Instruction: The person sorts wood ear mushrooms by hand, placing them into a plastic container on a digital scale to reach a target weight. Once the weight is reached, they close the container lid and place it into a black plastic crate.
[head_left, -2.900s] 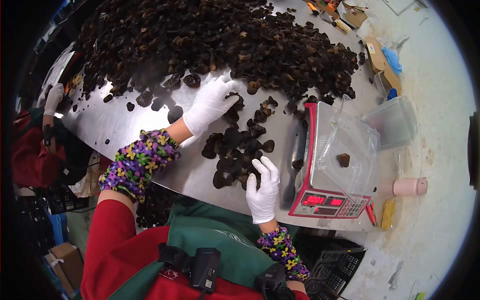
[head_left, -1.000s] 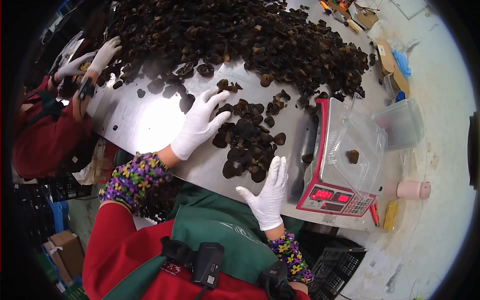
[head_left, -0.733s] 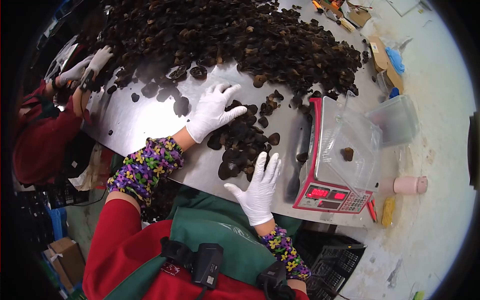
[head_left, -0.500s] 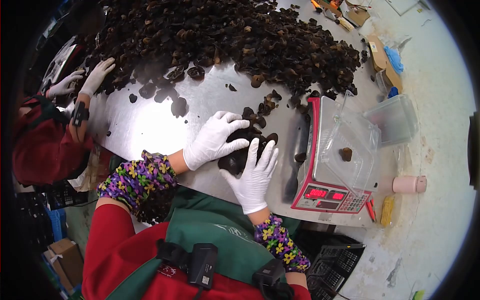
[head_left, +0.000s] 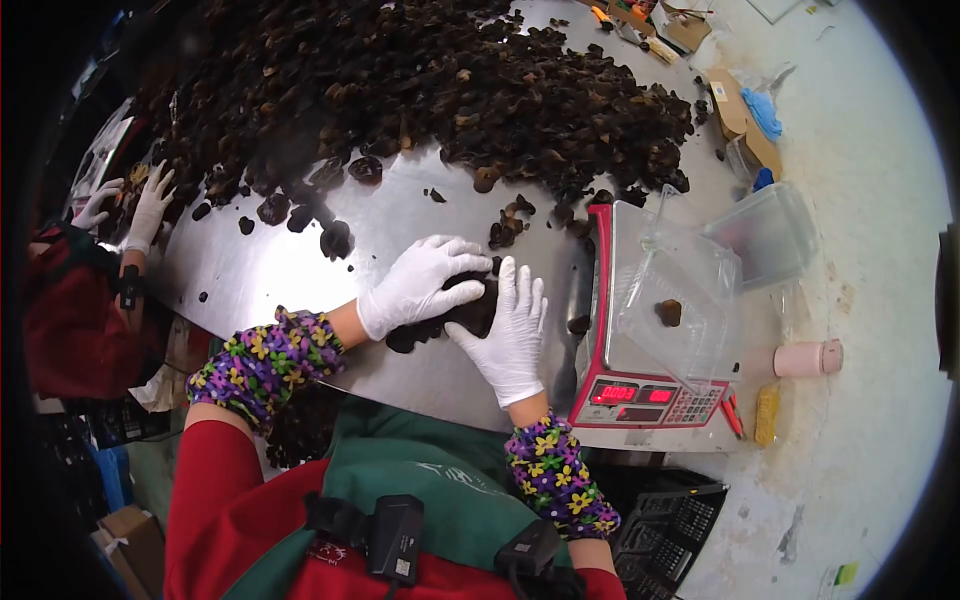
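Both my hands wear white gloves and cup a small heap of wood ear mushrooms on the metal table. My left hand curves over the heap's left and top side, its fingers bent across it. Dark pieces stick out below that palm. On the right side, my right hand presses against the heap with fingers extended upward and thumb toward the left hand. The gloves hide part of the heap. Just above lie a few loose wood ear pieces.
A large mushroom pile covers the back of the table. A red-framed digital scale stands at right, bearing a clear plastic box with one piece inside. Beyond are another clear tub and a pink cup. A co-worker's gloved hand is at left.
My hands have drawn closer together around the heap, and some pieces now show under my left palm. The co-worker's hands have shifted. The whole view has moved slightly.
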